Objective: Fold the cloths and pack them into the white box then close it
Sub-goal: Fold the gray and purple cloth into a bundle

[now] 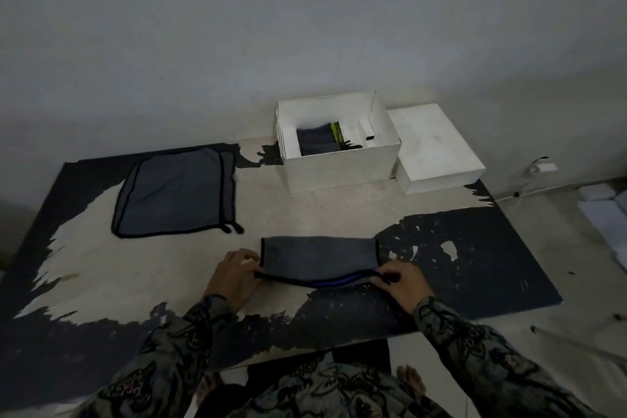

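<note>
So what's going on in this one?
A person is folding a grey cloth on the table; the left hand and right hand each pinch an end of its near edge. More cloths lie unfolded at the left. The white box is open with folded cloths inside, its lid beside it.

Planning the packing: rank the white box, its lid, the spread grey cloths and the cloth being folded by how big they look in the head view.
1. White box and spread grey cloths: look alike, unranked.
2. Lid, partly hidden by the box.
3. Cloth being folded, though folded and nearest the camera, so its true size is unsure.
</note>
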